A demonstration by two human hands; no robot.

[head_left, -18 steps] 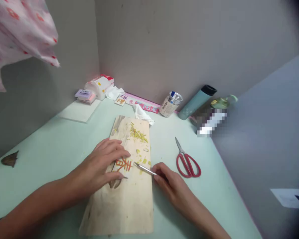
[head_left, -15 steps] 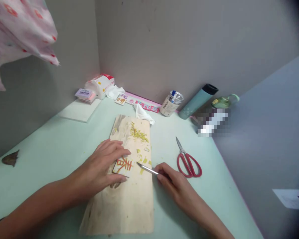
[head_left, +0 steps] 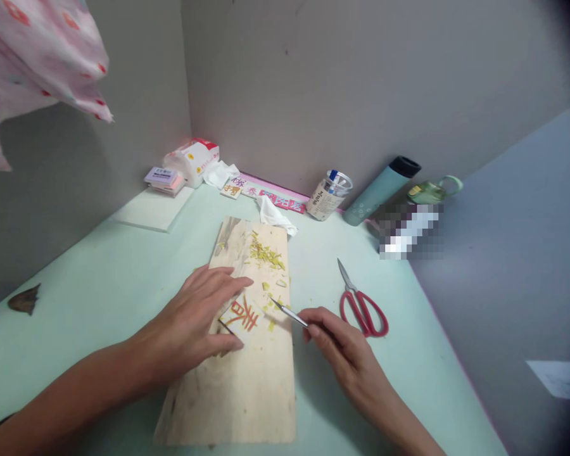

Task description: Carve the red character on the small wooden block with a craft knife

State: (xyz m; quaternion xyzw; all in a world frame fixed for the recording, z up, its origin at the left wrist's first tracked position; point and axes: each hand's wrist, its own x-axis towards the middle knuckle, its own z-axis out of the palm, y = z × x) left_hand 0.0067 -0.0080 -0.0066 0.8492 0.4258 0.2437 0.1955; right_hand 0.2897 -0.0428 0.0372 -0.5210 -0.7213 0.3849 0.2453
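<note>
Left hand (head_left: 202, 310) curves around the tile (head_left: 244, 315), which lies on the board (head_left: 247, 399); whether it grips cannot be told. Right hand (head_left: 337, 345) grasps the knife (head_left: 293, 316), tip near the tile.

Head camera: worn on the person's head, looking forward and down
Table (head_left: 123, 285): seen from above its near side
Hands (head_left: 197, 313): near, about mid-frame, forearms (head_left: 109, 370) reaching in from lower left and lower right
Wall corner (head_left: 187, 82): farther off, beyond the table, upper left of centre
</note>
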